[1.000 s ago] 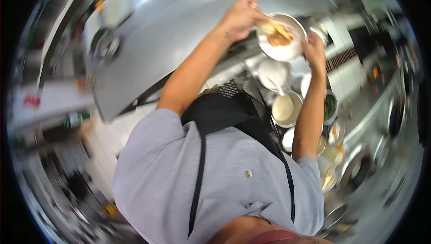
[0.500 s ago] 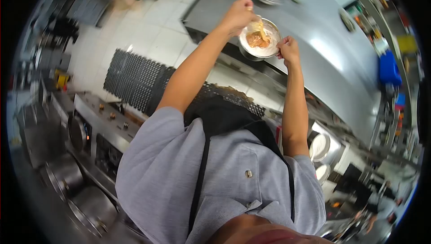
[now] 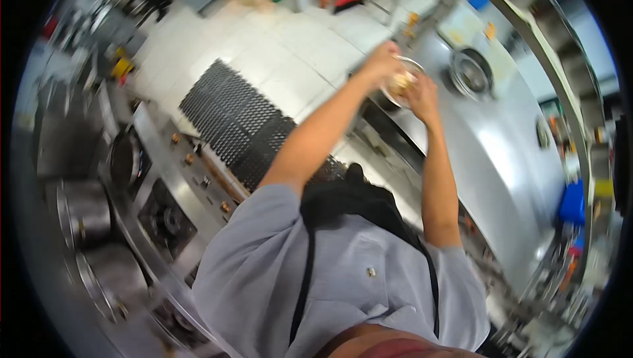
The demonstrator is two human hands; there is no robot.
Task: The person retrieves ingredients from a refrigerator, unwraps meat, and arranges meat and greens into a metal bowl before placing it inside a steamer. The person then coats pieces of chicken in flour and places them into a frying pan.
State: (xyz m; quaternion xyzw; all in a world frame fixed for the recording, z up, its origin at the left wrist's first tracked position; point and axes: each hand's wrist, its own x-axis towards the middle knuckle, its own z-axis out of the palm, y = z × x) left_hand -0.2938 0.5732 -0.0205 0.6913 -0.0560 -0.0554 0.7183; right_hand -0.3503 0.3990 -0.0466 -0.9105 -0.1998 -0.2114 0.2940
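Both of my hands are at a small metal bowl (image 3: 391, 97) in front of me, at the near edge of the steel counter. My left hand (image 3: 382, 62) is closed at the bowl's upper left rim. Over the bowl's right side, my right hand (image 3: 424, 99) has its fingers bent together by the food. What those fingers hold is blurred. Pale yellow and brownish food (image 3: 400, 83) shows inside the bowl, partly covered by my right hand.
The steel counter (image 3: 488, 140) runs along the right, with a round metal pan (image 3: 471, 73) and a blue container (image 3: 572, 202) on it. A black perforated mat (image 3: 241, 120) lies on the tiled floor. At left are a stove (image 3: 165, 219) and large pots (image 3: 112, 275).
The view has swung so the stove and floor mat show more. My left hand has gone from pinching food over the bowl to its rim, and my right hand has moved from the rim to over the bowl.
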